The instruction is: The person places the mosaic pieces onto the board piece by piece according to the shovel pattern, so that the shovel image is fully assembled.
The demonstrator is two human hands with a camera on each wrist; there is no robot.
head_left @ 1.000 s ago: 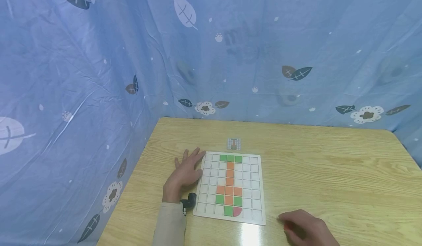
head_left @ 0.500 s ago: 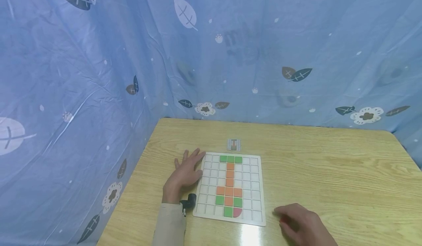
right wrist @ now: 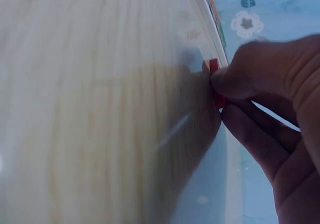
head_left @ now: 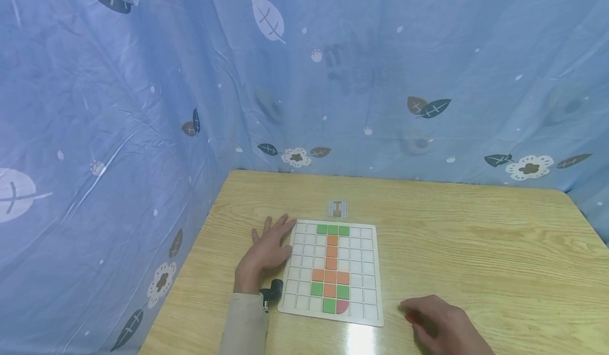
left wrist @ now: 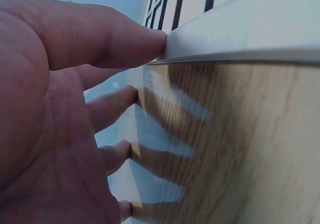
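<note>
A white grid board lies on the table with green and orange square tiles set in its cells. In its bottom row a pink quarter-round tile sits beside a green tile. My left hand rests at the board's left side, fingers spread on the table; in the left wrist view the thumb touches the board's edge. To the right of the board, my right hand pinches a small red tile between thumb and fingers, low over the tabletop. Fingers hide most of that tile, so its shape is unclear.
A small card printed with a grid pattern lies just behind the board. The wooden table extends to the right. Blue patterned curtains hang behind it and on the left.
My right hand shifted slightly left and away from me, then drifted a little back to the right, still holding the red tile. The left hand and the board stayed put.
</note>
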